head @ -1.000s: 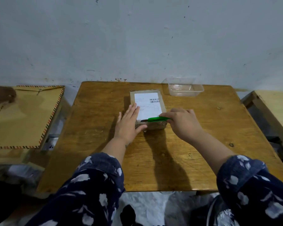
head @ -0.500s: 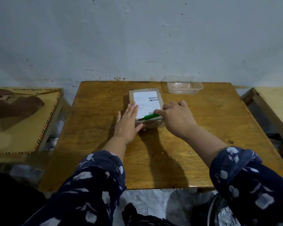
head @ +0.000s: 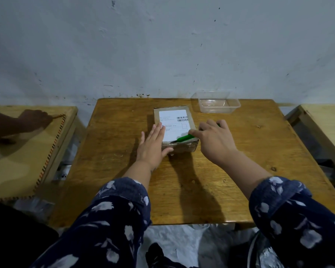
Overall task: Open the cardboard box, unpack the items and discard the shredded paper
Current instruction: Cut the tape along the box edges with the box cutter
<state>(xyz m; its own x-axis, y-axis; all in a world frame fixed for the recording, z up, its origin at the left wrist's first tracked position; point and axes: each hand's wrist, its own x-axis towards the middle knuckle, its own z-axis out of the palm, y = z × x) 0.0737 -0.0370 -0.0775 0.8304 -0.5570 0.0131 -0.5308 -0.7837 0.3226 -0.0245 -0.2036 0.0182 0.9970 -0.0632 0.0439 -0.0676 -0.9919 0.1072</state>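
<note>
One view only is given, taken from a wide-angle camera worn on the person's head. The scene is looked at forward and steeply down, over both patterned sleeves, onto a wooden table point(head: 230, 171) that is seen from its near edge at 6 o'clock toward the wall point(head: 162, 45) at 12 o'clock. The table is held close (its whole top fits the frame). Straight lines are bowed toward the edges. Side tables are cut off at 9 and 3 o'clock. No second view is provided, so nothing is shared.
</note>
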